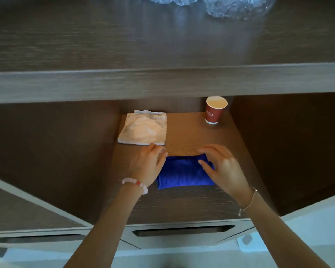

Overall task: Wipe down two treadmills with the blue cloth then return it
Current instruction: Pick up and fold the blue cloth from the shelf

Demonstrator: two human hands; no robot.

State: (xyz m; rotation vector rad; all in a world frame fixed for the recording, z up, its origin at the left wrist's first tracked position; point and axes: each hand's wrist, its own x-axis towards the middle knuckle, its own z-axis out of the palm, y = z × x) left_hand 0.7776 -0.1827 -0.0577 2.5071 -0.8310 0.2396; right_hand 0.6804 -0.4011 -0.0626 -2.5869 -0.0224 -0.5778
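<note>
One blue cloth (pixel 182 173), folded, flat on shelf floor (pixel 188 130), lower centre of frame, between two hands. Left hand (pixel 146 165) at cloth's left edge, fingers loosely bent, blurred; grip cannot be told. Right hand (pixel 224 167) over cloth's right end, fingers spread, relaxed. One folded white cloth (pixel 143 130) upper left of compartment; one red paper cup (pixel 215 110), upright, upper right. One bracelet per wrist: bead bracelet (pixel 135 183) left, thin chain (pixel 249 202) right.

A folded white towel (pixel 143 129) lies back left on the dark wooden shelf (pixel 191 132); a red paper cup (pixel 215 110) stands upright back right, well apart. On the tabletop (pixel 124 41) above sit blurred clear objects (pixel 238 6), perhaps crumpled plastic bottles.
</note>
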